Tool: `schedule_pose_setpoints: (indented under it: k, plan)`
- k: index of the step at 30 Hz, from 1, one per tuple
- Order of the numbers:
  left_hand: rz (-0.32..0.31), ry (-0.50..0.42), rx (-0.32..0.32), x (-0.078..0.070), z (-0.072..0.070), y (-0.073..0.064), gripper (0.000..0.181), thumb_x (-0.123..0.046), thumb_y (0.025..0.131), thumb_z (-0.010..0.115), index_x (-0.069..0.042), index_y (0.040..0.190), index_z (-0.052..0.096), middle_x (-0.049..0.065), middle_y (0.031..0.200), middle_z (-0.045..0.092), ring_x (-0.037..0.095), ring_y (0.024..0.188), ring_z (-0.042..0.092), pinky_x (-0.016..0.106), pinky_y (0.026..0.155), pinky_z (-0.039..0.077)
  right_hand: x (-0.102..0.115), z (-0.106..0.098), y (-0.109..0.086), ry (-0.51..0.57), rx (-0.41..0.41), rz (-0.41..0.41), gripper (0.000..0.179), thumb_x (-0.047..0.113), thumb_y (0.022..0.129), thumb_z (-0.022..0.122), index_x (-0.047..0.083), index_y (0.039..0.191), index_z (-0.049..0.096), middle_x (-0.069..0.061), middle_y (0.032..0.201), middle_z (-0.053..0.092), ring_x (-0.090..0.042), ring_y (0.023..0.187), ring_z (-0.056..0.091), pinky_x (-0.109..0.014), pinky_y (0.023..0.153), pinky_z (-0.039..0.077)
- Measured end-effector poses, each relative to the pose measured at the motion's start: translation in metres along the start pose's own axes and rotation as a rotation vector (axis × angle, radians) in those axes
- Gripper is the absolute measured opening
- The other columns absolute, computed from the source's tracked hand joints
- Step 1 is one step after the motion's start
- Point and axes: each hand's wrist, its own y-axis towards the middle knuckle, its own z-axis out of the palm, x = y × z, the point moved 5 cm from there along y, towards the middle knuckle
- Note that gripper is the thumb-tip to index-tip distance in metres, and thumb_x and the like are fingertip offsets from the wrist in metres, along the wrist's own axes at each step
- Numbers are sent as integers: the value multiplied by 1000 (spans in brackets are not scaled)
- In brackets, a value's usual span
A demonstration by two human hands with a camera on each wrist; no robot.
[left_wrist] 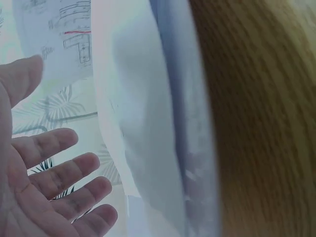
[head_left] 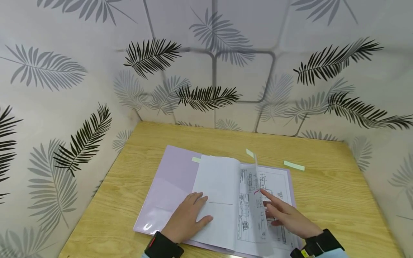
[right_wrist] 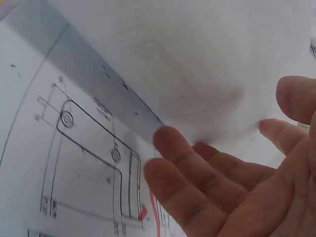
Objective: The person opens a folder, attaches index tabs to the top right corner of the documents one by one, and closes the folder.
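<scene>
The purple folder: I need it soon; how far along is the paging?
Looks done: a white page lies turned left, the left grip on it. In hand: a lifted sheet, the right grip touching it. Remaining: apparently laying that sheet over; a drawing page shows beneath. I can't count the rest.

no readable lettering, only tiny blurred print (head_left: 244, 208) on drawing sheets (head_left: 278, 181)

Glare flecks the lilac cover (head_left: 179, 166) — wrist views hazy.
</scene>
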Motion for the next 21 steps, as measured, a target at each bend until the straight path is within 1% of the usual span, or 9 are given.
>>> schedule_pose_setpoints:
  k: [2,4,6,8,11,14,15,18,21]
  plan:
    - [4,-15,-27,1,-2,-1,64,-56,94,49,-9,137,52,10,139,49,26,131,43,42,104,38,6,9,5,-62,-13,-47,56,37,103,42,31,154,19,-28,148,32,-37,119,53,-51,89,49]
    - [10,-34,-65,3,-4,-1,62,-55,97,45,-8,136,53,10,137,51,24,129,45,41,104,39,11,18,9,-153,-33,-95,55,37,103,43,35,153,20,-24,147,36,-34,118,54,-50,89,49]
    - [11,-57,-103,4,-7,-1,58,-51,99,43,-7,134,54,9,134,54,23,126,47,40,102,41,15,24,14,-229,-50,-135,53,36,103,42,37,152,22,-19,146,40,-29,117,56,-48,89,49]
    - [1,-84,-124,5,-11,0,54,-47,101,42,-6,133,54,9,132,55,23,126,48,40,102,41,19,30,18,-289,-65,-161,53,35,103,43,37,152,23,-15,145,43,-23,113,58,-44,88,49]
    - [-41,-137,-119,8,-16,1,51,-44,103,38,-7,134,54,8,132,56,23,126,49,41,102,40,22,37,24,-330,-73,-188,53,33,103,44,33,152,25,-9,148,41,-20,113,57,-41,87,50]
    - [-86,-177,-116,13,-20,2,51,-43,104,34,-7,134,54,9,132,57,24,126,49,41,103,39,20,41,31,-371,-105,-187,56,41,101,45,28,153,27,-4,149,40,-17,114,56,-39,88,50]
    - [-97,-187,-116,15,-21,2,50,-42,104,34,-7,134,54,10,132,57,24,126,49,42,103,39,19,41,33,-393,-121,-186,58,44,101,45,26,153,28,-3,146,44,-16,112,57,-38,88,50]
    - [-123,-194,-126,20,-24,4,47,-37,105,36,-5,133,55,12,131,57,26,126,49,43,103,39,15,43,39,-447,-160,-181,64,51,98,47,23,152,29,1,148,42,-15,124,51,-40,99,44]
    - [-145,-187,-126,24,-30,5,45,-33,104,40,-1,133,55,14,130,57,28,126,49,45,102,39,15,48,43,-499,-175,-203,65,50,97,48,20,152,31,1,149,40,-17,135,40,-41,108,34]
